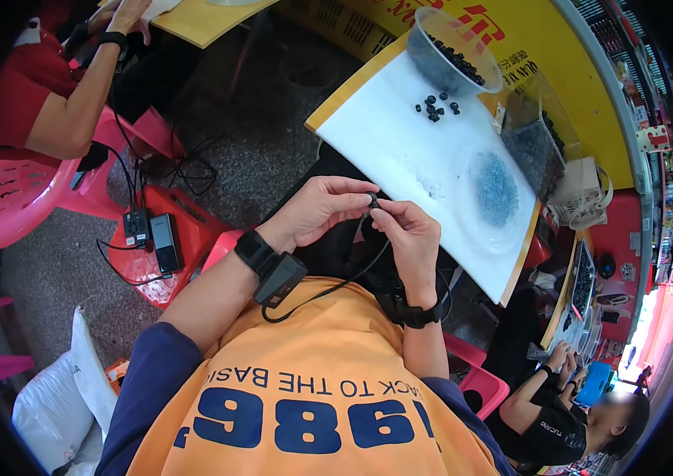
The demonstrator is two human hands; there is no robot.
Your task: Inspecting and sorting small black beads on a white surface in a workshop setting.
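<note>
Speckled grey floor fills the upper middle of the frame, with pink plastic chairs (3, 198) at the left edge. On one sits a person in a red top, whose arm (74, 95) reaches toward a yellow table corner at the top. Just right of that, a red stool (186, 230) carries two small dark devices (154, 234) with black cables trailing off them.

At the centre of the frame, the left hand (317, 210) and the right hand (408, 238) meet above the lap of the person in an orange shirt. The fingers of both hands are pinched together on a small dark bead-like part (372, 200) held between them; whether it is threaded on anything I cannot tell. Both wrists wear black bands, and a thin black cable (328, 289) hangs from the left one.

Further right, a white surface (400, 151) slants across the frame. On it lie a few loose dark beads (434, 107), a clear tub of dark beads (451, 51) at the top, and a clear dish of bluish-grey pieces (497, 190). In the lower right corner another person in black (555, 420) sits at a second table.
</note>
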